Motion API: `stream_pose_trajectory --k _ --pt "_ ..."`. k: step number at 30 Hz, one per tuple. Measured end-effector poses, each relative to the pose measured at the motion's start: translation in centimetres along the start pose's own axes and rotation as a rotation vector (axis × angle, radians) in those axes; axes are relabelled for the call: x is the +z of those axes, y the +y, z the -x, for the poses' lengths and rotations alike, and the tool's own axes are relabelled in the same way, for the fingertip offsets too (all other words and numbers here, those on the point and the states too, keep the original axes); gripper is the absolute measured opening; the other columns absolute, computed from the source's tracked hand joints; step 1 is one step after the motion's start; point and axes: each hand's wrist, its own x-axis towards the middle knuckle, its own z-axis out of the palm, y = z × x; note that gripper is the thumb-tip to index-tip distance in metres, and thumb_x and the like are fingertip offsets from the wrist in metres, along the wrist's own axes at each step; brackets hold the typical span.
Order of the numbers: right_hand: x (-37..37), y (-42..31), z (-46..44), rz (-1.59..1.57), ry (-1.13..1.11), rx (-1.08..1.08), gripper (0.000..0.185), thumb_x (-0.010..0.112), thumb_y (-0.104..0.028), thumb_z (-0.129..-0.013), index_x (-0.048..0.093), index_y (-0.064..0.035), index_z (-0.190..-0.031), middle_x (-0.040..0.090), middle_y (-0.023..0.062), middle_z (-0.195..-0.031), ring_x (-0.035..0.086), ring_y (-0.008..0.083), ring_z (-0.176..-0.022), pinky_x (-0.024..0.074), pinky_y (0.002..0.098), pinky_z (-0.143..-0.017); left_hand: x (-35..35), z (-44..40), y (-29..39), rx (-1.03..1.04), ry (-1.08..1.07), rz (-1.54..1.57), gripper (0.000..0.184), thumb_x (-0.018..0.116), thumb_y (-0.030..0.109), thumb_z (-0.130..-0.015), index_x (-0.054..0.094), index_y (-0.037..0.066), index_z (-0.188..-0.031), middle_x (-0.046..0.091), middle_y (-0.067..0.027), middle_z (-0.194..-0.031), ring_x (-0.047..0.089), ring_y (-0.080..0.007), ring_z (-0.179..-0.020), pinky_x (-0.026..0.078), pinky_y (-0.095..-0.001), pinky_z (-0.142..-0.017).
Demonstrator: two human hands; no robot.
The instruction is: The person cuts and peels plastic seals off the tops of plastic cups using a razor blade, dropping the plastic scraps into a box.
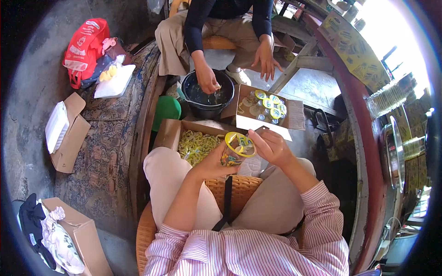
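Observation:
A clear printed plastic cup [234, 157] with a yellow-rimmed lid [241, 144] is tilted in front of me. My left hand [212, 164] is wrapped round its side. Close against the right edge of the lid, my right hand [270, 146] is closed, with its thumb and fingers together. A small dark piece shows at its fingertips, too little of it to name. Below the cup, a cardboard box [167, 134] holds a heap of yellow-green strips [198, 143].
Opposite sits a person, one hand [206, 82] in a black bucket [206, 110], the other [265, 59] spread. Several yellow-rimmed cups [274, 106] stand in a cardboard box [294, 115]. A green plastic item [167, 110] is left of the bucket; stacked clear lids [391, 95] stand right.

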Motion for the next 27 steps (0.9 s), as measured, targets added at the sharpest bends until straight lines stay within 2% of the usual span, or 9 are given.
stream_pose_trajectory --k 3,6,9,12,13,16,20,23,27 --pt "-0.1 -0.1 -0.1 -0.002 0.039 -0.031 0.061 0.059 0.000 -0.057 0.048 0.0097 -0.116 0.054 0.0047 -0.066 0.054 0.0168 -0.059 0.0478 0.0280 -0.055 -0.2 -0.2 -1.5 -0.068 -0.110 0.150 0.078 0.072 0.010 -0.066 0.029 0.002 -0.131 0.045 -0.0100 -0.121 0.041 -0.0195 -0.115 0.032 -0.0323 -0.097" --pt "0.0 -0.4 0.0 -0.001 0.067 -0.032 0.061 0.059 -0.001 -0.056 0.048 0.0093 -0.115 0.053 0.0045 -0.066 0.054 0.0170 -0.059 0.0479 0.0280 -0.056 -0.4 -0.2 -1.8 -0.145 -0.161 0.178 0.076 0.070 0.007 -0.067 0.029 0.002 -0.131 0.049 -0.0100 -0.115 0.045 -0.0189 -0.110 0.038 -0.0319 -0.092" --pt "0.0 -0.7 -0.1 0.015 0.092 -0.026 0.061 0.059 -0.001 -0.057 0.047 0.0090 -0.116 0.053 0.0047 -0.066 0.054 0.0170 -0.059 0.0476 0.0280 -0.056 -0.3 0.3 -1.0 -0.099 -0.170 0.361 0.059 0.066 -0.002 -0.067 0.041 0.006 -0.120 0.058 -0.0056 -0.103 0.056 -0.0146 -0.092 0.047 -0.0288 -0.077" --pt "0.6 -0.8 0.3 0.013 0.071 0.015 0.062 0.058 -0.001 -0.058 0.046 0.0089 -0.118 0.054 0.0049 -0.067 0.055 0.0169 -0.060 0.0474 0.0277 -0.056 -0.5 0.4 -1.0 -0.120 -0.209 0.352 0.065 0.067 0.001 -0.069 0.035 0.001 -0.125 0.056 -0.0086 -0.099 0.055 -0.0142 -0.091 0.047 -0.0278 -0.076" --pt "0.3 -1.0 0.1 -0.004 0.033 0.034 0.062 0.059 -0.002 -0.059 0.046 0.0083 -0.119 0.056 0.0050 -0.068 0.055 0.0169 -0.061 0.0472 0.0276 -0.057 -0.6 0.1 -1.5 -0.122 -0.253 0.381 0.058 0.069 0.002 -0.068 0.041 0.000 -0.118 0.057 -0.0080 -0.099 0.056 -0.0130 -0.088 0.047 -0.0278 -0.076" --pt "0.1 -0.9 -0.4 -0.053 0.056 0.037 0.062 0.059 -0.002 -0.060 0.045 0.0077 -0.120 0.056 0.0050 -0.068 0.055 0.0172 -0.062 0.0474 0.0281 -0.057 -0.4 -0.4 -1.4 -0.024 -0.265 0.263 0.055 0.072 0.003 -0.066 0.044 0.001 -0.114 0.058 -0.0076 -0.097 0.056 -0.0121 -0.087 0.046 -0.0275 -0.077" --pt "-0.8 -0.5 -1.1 -0.007 0.020 0.035 0.062 0.059 -0.003 -0.061 0.045 0.0070 -0.121 0.056 0.0053 -0.068 0.056 0.0177 -0.063 0.0475 0.0285 -0.058 0.7 -0.7 -1.4 0.006 -0.003 0.218 0.066 0.075 0.007 -0.063 0.041 0.002 -0.119 0.051 -0.0099 -0.112 0.048 -0.0173 -0.106 0.038 -0.0318 -0.091" --pt "-1.1 0.0 -1.0 0.029 -0.012 0.023 0.062 0.059 -0.003 -0.061 0.045 0.0067 -0.121 0.055 0.0052 -0.067 0.056 0.0177 -0.063 0.0474 0.0285 -0.059 0.9 -1.0 -0.6 0.113 0.122 0.254 0.068 0.074 0.010 -0.065 0.038 0.002 -0.122 0.048 -0.0102 -0.117 0.043 -0.0188 -0.113 0.034 -0.0326 -0.096" --pt "-1.4 -0.1 -0.8 0.072 -0.063 0.033 0.063 0.058 -0.002 -0.061 0.045 0.0066 -0.121 0.055 0.0049 -0.067 0.056 0.0175 -0.063 0.0473 0.0286 -0.058 0.6 -1.1 -0.6 0.202 0.210 -0.049 0.062 0.070 0.010 -0.067 0.039 0.002 -0.120 0.051 -0.0120 -0.112 0.047 -0.0206 -0.108 0.037 -0.0333 -0.092"
